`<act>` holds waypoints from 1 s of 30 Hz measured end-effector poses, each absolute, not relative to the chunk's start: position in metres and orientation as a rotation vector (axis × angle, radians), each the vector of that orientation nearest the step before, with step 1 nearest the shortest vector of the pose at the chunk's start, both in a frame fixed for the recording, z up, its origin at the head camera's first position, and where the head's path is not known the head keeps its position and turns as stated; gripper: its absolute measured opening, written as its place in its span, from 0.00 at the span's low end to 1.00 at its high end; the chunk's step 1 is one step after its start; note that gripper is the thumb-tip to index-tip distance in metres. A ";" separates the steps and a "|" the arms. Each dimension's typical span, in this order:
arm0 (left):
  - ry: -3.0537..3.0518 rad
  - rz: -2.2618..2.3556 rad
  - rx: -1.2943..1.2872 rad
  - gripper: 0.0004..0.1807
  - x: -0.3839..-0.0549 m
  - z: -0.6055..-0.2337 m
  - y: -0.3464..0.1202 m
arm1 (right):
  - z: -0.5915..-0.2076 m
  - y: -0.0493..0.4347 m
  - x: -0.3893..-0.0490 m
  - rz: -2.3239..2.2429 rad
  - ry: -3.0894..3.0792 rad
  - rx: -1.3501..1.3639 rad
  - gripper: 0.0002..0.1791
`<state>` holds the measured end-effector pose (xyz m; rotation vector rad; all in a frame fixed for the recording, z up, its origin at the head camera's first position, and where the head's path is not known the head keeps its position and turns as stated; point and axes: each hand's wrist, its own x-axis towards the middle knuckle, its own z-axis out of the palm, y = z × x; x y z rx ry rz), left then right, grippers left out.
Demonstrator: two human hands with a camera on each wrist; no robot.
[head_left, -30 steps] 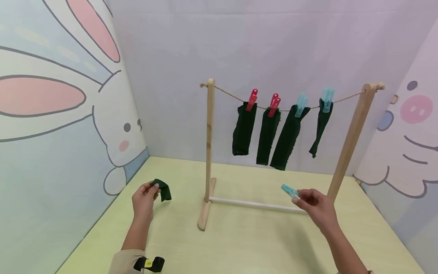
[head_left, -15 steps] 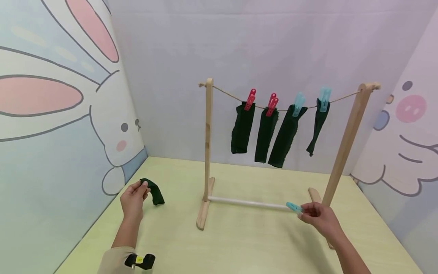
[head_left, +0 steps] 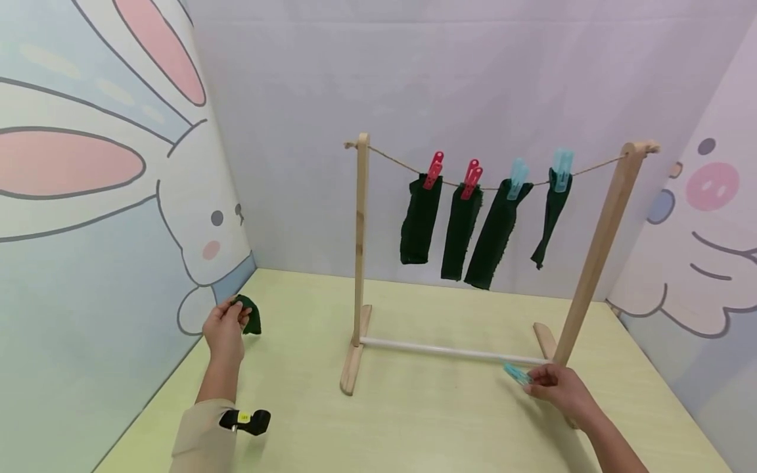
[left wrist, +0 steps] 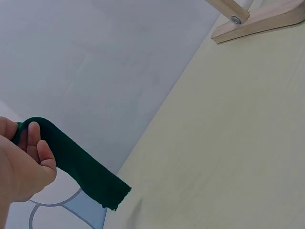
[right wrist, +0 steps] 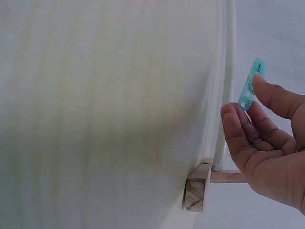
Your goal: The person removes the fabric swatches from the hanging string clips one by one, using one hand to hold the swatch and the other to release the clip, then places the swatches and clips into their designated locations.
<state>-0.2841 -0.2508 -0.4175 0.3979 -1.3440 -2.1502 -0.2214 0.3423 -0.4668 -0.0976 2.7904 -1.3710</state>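
Observation:
My left hand [head_left: 225, 332] pinches one end of a dark green cloth strip [left wrist: 86, 167] above the table's left side; its other end droops free. On the right, low before the rack, my right hand [head_left: 558, 391] holds a light blue clothespin [right wrist: 251, 86] between thumb and fingers. Several dark green cloth pieces hang from the rope [head_left: 393, 159]. The two left ones, a wide strip [head_left: 421, 223] and a narrower strip [head_left: 461, 233], have red clothespins [head_left: 434, 171]. Blue clothespins [head_left: 518, 179] hold the two right ones, a long strip [head_left: 498, 233] and a bunched piece [head_left: 551, 220].
A wooden rack's left post [head_left: 360, 243] and right post [head_left: 597, 256] carry the rope. A white bar [head_left: 437, 350] joins their feet low over the pale yellow table [head_left: 414, 420]. Printed walls flank both sides.
My left hand has drawn leftward with the green cloth strip, lifting slightly at the end. My right hand has moved down and a little right with the blue clothespin. The hanging cloths stay put.

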 end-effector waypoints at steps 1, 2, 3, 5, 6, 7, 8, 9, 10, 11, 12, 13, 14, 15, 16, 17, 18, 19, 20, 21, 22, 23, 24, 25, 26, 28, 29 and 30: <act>-1.323 -2.157 0.375 0.03 -0.285 -0.418 -0.251 | -0.469 0.343 -0.222 -1.378 2.786 -0.100 0.17; -1.310 -2.160 0.365 0.03 -0.286 -0.419 -0.251 | -0.471 0.344 -0.223 -1.391 2.780 -0.095 0.16; -1.308 -2.159 0.358 0.03 -0.287 -0.420 -0.252 | -0.472 0.346 -0.224 -1.398 2.775 -0.107 0.16; -1.299 -2.171 0.387 0.03 -0.286 -0.424 -0.254 | -0.475 0.347 -0.226 -1.429 2.747 -0.109 0.16; -1.296 -2.174 0.415 0.03 -0.285 -0.427 -0.255 | -0.476 0.347 -0.228 -1.448 2.733 -0.110 0.16; -1.331 -2.154 0.468 0.03 -0.283 -0.429 -0.256 | -0.477 0.348 -0.229 -1.453 2.727 -0.127 0.16; -1.340 -2.150 0.506 0.04 -0.280 -0.432 -0.257 | -0.478 0.348 -0.231 -1.458 2.721 -0.128 0.17; -1.344 -2.152 0.533 0.04 -0.276 -0.434 -0.258 | -0.478 0.348 -0.232 -1.450 2.721 -0.145 0.17; -1.342 -2.162 0.558 0.06 -0.272 -0.436 -0.260 | -0.479 0.348 -0.233 -1.445 2.722 -0.146 0.17; -1.346 -2.168 0.580 0.07 -0.267 -0.438 -0.261 | -0.479 0.348 -0.233 -1.421 2.734 -0.157 0.17; -1.346 -2.176 0.597 0.07 -0.262 -0.440 -0.262 | -0.479 0.348 -0.234 -1.403 2.745 -0.149 0.17; -1.352 -2.181 0.608 0.08 -0.257 -0.442 -0.263 | -0.479 0.348 -0.234 -1.383 2.753 -0.141 0.16; -1.353 -2.188 0.618 0.09 -0.253 -0.443 -0.264 | -0.479 0.348 -0.234 -1.367 2.759 -0.118 0.16; -1.353 -2.194 0.626 0.09 -0.249 -0.445 -0.266 | -0.478 0.348 -0.234 -1.343 2.769 -0.120 0.16; -1.355 -2.198 0.634 0.09 -0.245 -0.446 -0.267 | -0.478 0.348 -0.235 -1.325 2.775 -0.121 0.15; -1.362 -2.195 0.643 0.10 -0.242 -0.447 -0.269 | -0.478 0.348 -0.235 -1.299 2.789 -0.132 0.15; -1.375 -2.191 0.648 0.10 -0.239 -0.448 -0.271 | -0.477 0.348 -0.235 -1.284 2.800 -0.133 0.15; -1.384 -2.188 0.655 0.10 -0.236 -0.449 -0.273 | -0.477 0.348 -0.235 -1.252 2.818 -0.145 0.15; -1.400 -2.179 0.665 0.10 -0.233 -0.451 -0.275 | -0.476 0.348 -0.235 -1.219 2.838 -0.157 0.16; -1.414 -2.171 0.678 0.10 -0.231 -0.452 -0.277 | -0.476 0.348 -0.236 -1.190 2.855 -0.171 0.16; -1.430 -2.164 0.691 0.10 -0.229 -0.454 -0.279 | -0.476 0.348 -0.236 -1.168 2.869 -0.171 0.16; -1.431 -2.158 0.694 0.10 -0.227 -0.456 -0.281 | -0.476 0.349 -0.236 -1.154 2.877 -0.163 0.15; -1.450 -2.147 0.707 0.10 -0.225 -0.458 -0.283 | -0.477 0.349 -0.236 -1.138 2.884 -0.156 0.15; -1.486 -2.130 0.711 0.10 -0.223 -0.460 -0.286 | -0.477 0.349 -0.237 -1.123 2.890 -0.160 0.15; -1.533 -2.114 0.710 0.11 -0.220 -0.462 -0.288 | -0.478 0.349 -0.237 -1.116 2.894 -0.163 0.15; -1.638 -2.106 0.710 0.12 -0.216 -0.467 -0.294 | -0.479 0.348 -0.238 -1.108 2.898 -0.155 0.14; -1.709 -2.106 0.711 0.14 -0.214 -0.468 -0.296 | -0.479 0.348 -0.239 -1.102 2.902 -0.154 0.14; -1.794 -2.109 0.717 0.16 -0.211 -0.468 -0.298 | -0.479 0.348 -0.239 -1.086 2.913 -0.162 0.14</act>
